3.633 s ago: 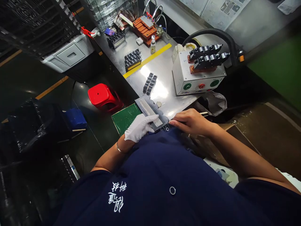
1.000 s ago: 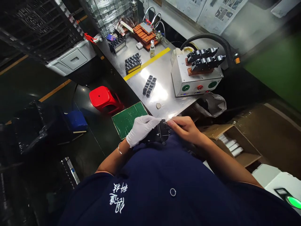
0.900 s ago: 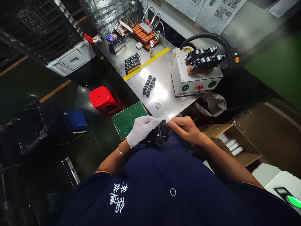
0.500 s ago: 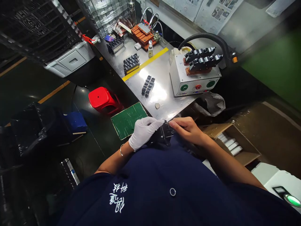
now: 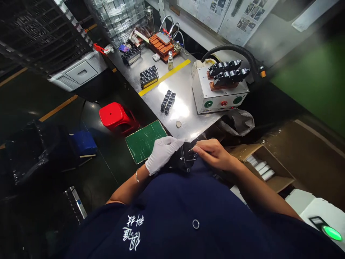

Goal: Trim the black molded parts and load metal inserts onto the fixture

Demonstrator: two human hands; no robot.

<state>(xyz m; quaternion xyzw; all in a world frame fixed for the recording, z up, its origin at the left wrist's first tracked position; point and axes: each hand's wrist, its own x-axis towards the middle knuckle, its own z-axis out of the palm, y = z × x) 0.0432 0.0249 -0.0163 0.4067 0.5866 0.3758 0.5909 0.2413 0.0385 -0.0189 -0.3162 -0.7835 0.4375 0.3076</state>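
**K:** Holding it low, tight against the shirt. Left hand [image 5: 161, 154], gloved, is wrapped around the small black part [image 5: 183, 160] from the left side, fingers curled onto it. Right hand [image 5: 211, 153], bare, is pinched closed at the part's right edge, with what looks like a thin pin or tool tip [image 5: 191, 149] between thumb and forefinger. Too small to be sure.

**R:** How will it handle?

**K:** Looks like rigid moulded plastic, light, one hand carries it. Probably glossy, so likely slick. Small lugs on it could snap, I'd guess. Best held by the body, as the left hand does.

**R:** Position?

**K:** Between both hands, touching both, just short of the steel bench [image 5: 185, 81] edge, right of the green mat [image 5: 144, 140].
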